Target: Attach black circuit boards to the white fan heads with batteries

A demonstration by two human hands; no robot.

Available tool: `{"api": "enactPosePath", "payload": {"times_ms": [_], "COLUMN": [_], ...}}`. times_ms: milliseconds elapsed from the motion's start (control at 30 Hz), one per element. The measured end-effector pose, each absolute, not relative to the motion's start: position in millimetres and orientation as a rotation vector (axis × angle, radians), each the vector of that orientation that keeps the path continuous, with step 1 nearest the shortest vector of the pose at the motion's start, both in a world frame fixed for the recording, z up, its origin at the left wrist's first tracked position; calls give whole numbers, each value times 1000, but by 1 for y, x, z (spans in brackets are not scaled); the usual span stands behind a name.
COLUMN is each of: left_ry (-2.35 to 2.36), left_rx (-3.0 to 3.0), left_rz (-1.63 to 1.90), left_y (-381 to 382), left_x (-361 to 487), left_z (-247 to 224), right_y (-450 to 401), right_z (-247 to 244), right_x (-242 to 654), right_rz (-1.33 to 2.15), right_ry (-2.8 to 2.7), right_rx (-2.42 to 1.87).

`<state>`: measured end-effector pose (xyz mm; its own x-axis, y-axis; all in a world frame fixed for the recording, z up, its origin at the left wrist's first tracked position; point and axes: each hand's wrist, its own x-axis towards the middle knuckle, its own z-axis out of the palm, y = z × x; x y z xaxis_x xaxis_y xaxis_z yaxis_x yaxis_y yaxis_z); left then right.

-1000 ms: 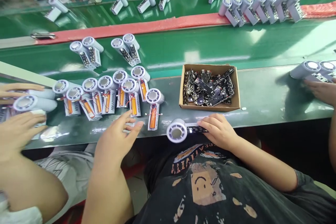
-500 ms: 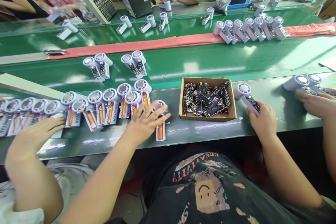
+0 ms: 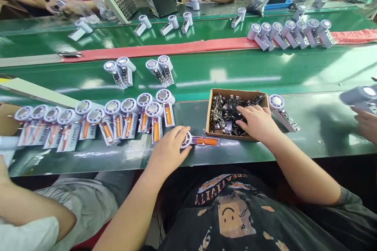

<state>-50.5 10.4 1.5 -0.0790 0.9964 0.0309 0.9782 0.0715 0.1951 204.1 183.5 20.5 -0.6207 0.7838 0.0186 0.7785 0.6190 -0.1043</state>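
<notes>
My left hand [image 3: 170, 150] is wrapped round a white fan unit [image 3: 204, 141] lying on the grey bench edge, its open handle with an orange battery pointing right. My right hand [image 3: 257, 122] reaches into a cardboard box [image 3: 209, 123] of small black circuit boards [image 3: 228, 111]; its fingertips touch the boards, and whether they pinch one is hidden. Just right of the box lies a fan unit with a board in its handle [image 3: 285, 119]. Left of my left hand stand several fan units with orange batteries showing [image 3: 129, 115].
Beyond, a green conveyor [image 3: 197, 70] carries paired fan units [image 3: 163, 70], with a red strip [image 3: 165, 49] and a row of units [image 3: 290, 33] farther back. A co-worker's hand [image 3: 365, 123] is at right, another person's arm [image 3: 26, 204] at left. People sit opposite.
My right hand has left the unit at right and moved into the box. My left hand has closed round a fan unit, whose handle has turned to point right. The view has shifted slightly.
</notes>
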Motion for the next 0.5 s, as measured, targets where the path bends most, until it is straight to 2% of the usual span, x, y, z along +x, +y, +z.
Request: {"api": "enactPosePath", "payload": {"times_ms": [167, 300, 400, 500], "left_ry": [2162, 2068, 1750, 1551], "left_rx": [2036, 2149, 2251, 2253], "left_rz": [343, 691, 924, 919], "left_y": [-1, -12, -17, -22], "left_x": [-47, -37, -30, -32], "left_z": [-9, -4, 12, 22], "right_y": [186, 150, 115, 101], "right_z": [31, 44, 41, 33], "right_x": [199, 196, 183, 178], "right_rz": [131, 478, 778, 836], "right_ry": [-2559, -2539, -2691, -2660], "right_rx": [-1319, -797, -399, -338]}}
